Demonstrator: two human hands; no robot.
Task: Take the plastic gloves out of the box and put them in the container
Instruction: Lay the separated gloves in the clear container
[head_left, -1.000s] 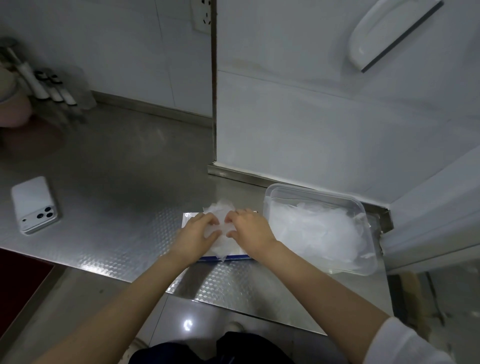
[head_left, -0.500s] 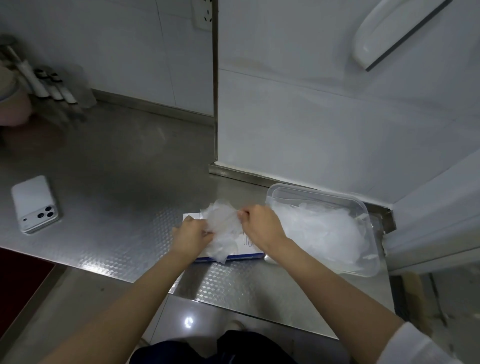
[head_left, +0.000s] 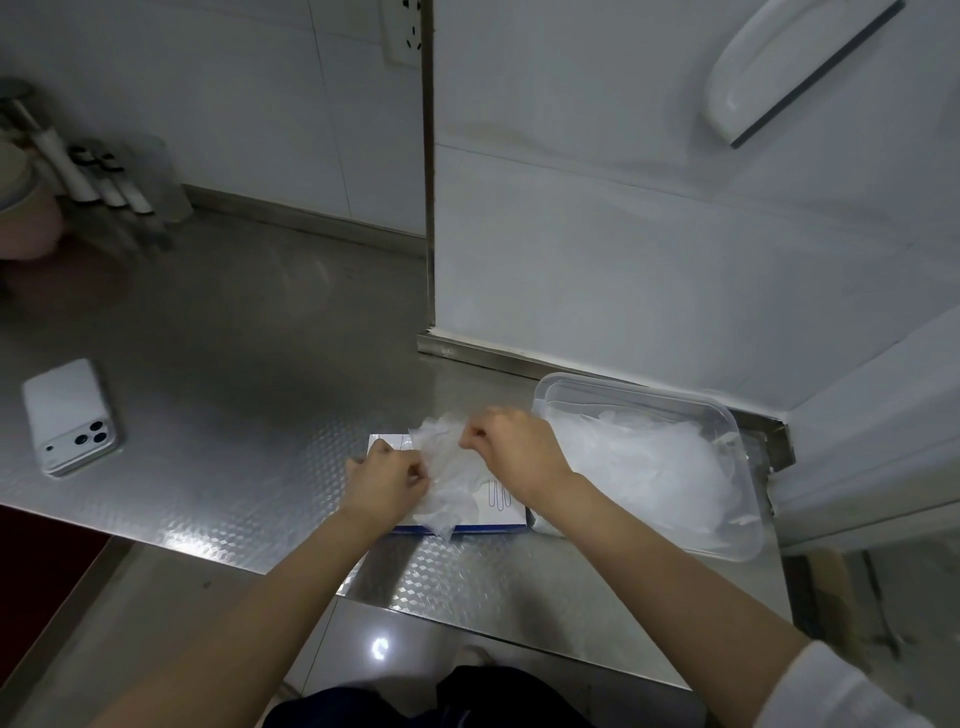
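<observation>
- As we look down from head height, two bare forearms reach out over a patterned stainless-steel counter.
- Our left hand is clenched on the near-left edge of a crumpled bunch of clear plastic gloves, with the fingers curled tight on the film.
- Our right hand pinches the far-right side of the same bunch between the thumb and curled fingers.
- The bunch hangs between both hands, directly above a flat white glove box with a blue front edge, and it drapes over that edge.
- Just to the right of the box stands a clear rectangular plastic container. We cannot tell whether the two touch.
- A loose heap of gloves fills the container.
- A white smartphone lies with its cameras facing up, well apart on the left of the counter.
- A white wall socket sits on the tiled wall at the top of the view.
- A white sleeve covers our right upper arm.
</observation>
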